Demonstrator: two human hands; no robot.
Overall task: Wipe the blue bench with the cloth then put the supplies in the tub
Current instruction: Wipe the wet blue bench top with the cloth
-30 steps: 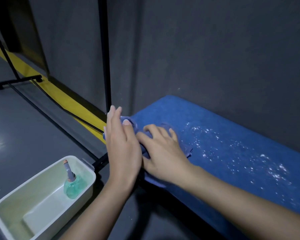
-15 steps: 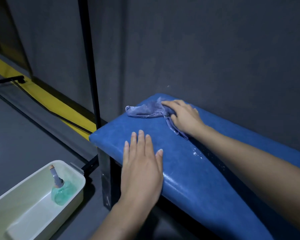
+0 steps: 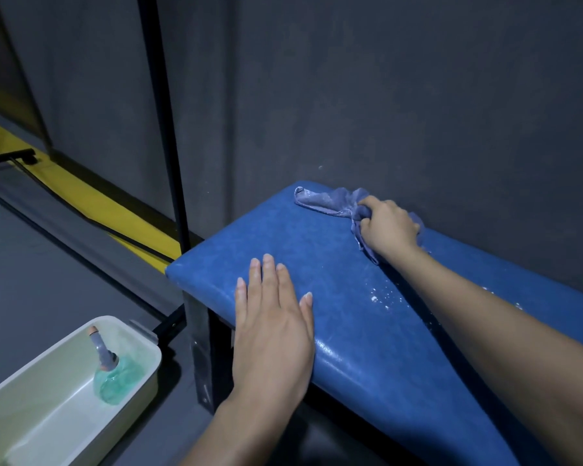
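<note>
Blue vinyl surface (image 3: 334, 297) is still showing white flecks (image 3: 382, 297), so the right hand (image 3: 389, 227), bunching the cloth (image 3: 330, 200) at the far corner, should be sweeping back while the left hand (image 3: 273, 331) is bracing flat, fingers spread.

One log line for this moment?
wiping | right hand grips cloth | left hand flat on bench | bottle in tub

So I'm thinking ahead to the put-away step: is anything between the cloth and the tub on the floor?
Nothing visible blocks it. The cloth is bunched in the right hand at the bench's far corner; the tub sits open-topped below, left, holding only a spray bottle at one end.
</note>
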